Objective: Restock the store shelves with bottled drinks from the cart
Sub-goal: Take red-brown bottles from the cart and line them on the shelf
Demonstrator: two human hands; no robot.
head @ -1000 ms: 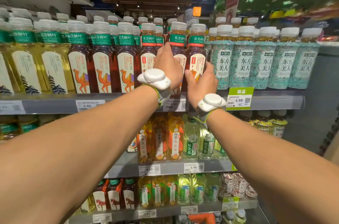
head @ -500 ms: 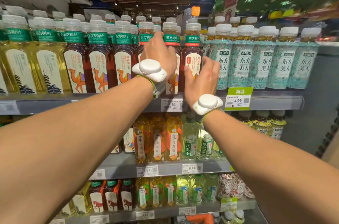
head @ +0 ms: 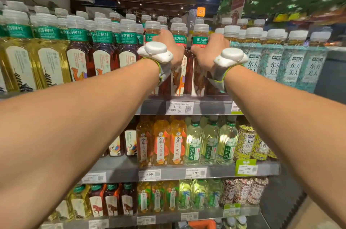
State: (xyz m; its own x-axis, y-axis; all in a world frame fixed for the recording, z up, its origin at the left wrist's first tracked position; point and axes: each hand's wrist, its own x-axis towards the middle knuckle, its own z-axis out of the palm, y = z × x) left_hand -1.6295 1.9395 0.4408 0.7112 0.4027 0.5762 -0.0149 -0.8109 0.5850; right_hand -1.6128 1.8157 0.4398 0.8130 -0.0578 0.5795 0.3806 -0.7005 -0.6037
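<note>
Both hands have climbed from the bottle bodies to their shoulders and drawn apart: left hand [head: 169, 46] and right hand [head: 210, 51] flank the dark oolong tea bottles [head: 179, 76] standing on the top shelf [head: 206, 105] directly above the 4.89 price tag [head: 179, 107]. Pushing this high on tall, close-packed bottles could topple one backward or forward over the shelf lip. Fingers vanish behind the bottles, so whether either hand grips or merely presses I cannot tell; no cart shows.
</note>
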